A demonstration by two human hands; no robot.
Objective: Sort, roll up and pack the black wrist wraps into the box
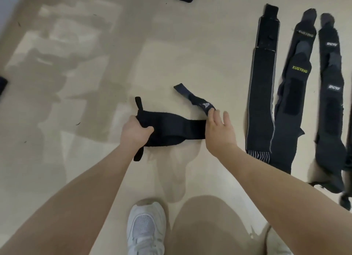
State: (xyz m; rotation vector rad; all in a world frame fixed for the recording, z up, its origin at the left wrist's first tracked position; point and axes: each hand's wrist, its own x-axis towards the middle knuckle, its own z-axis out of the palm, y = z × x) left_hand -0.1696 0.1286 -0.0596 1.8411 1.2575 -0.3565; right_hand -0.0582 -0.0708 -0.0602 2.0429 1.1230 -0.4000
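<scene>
1. The left hand [136,132] gripped the loop end of a black wrist wrap [171,129], fingers curled round the fabric, thumb on top.
2. The right hand [219,129] pinched the wrap's strap end with thumb and forefinger; the other fingers were spread loosely.
3. The wrap lay stretched between both hands on the floor [95,83], its tail [192,98] bent away past the right hand.
4. Sorted wraps [293,94] lay flat in a row to the right, well apart.
5. No box was in view.
6. Judged step: straightening before rolling. The next move would call for a flat, taut strap and a tight roll started from one end.
</scene>
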